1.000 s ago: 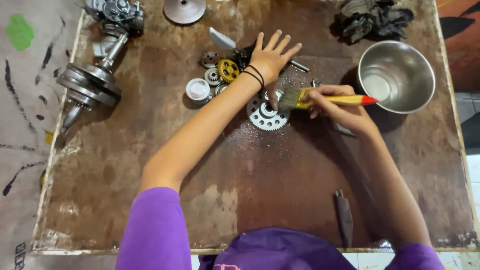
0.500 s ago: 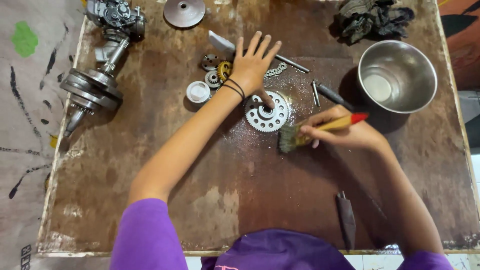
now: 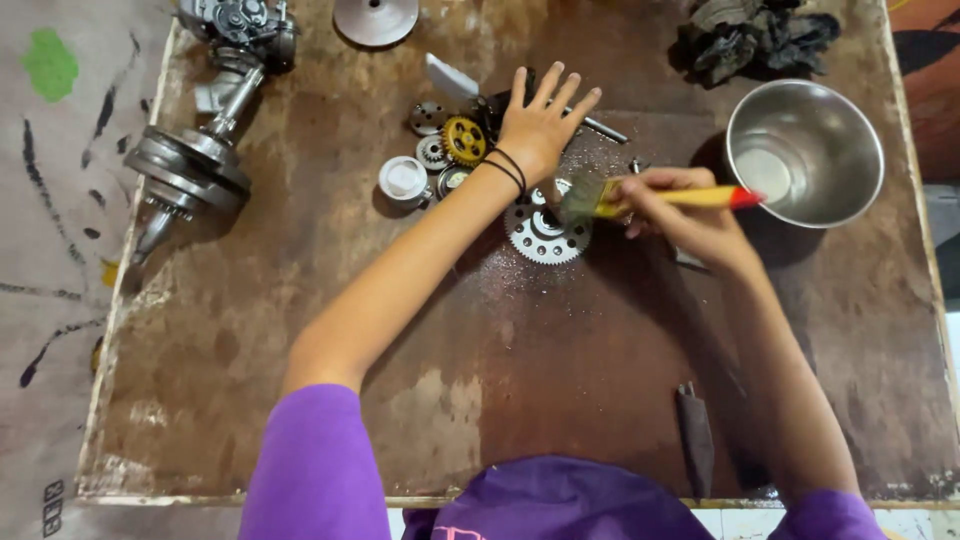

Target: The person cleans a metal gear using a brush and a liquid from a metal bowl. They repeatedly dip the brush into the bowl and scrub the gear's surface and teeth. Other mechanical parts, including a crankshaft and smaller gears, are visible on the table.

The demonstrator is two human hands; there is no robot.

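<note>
Left hand [image 3: 540, 120] flat, fingers spread wide, thumb pinning the sprocket [image 3: 545, 232] to the board [image 3: 300, 330]; small gears [image 3: 450, 150] just left of the wrist. Right hand [image 3: 680, 215] closed on the brush [image 3: 655, 197], bristles now on the sprocket's upper right edge, right beside the left thumb. Half a second ago the brush sat off the sprocket, below its right side, so it has swung back up onto the teeth: scrubbing strokes repeating, cleaning likely mid-way. Steel bowl [image 3: 805, 150] beyond the brush tip, crankshaft [image 3: 190, 165] far left.

Purple short sleeves [image 3: 315, 455]; seemingly two black wrist bands [image 3: 510, 166].
</note>
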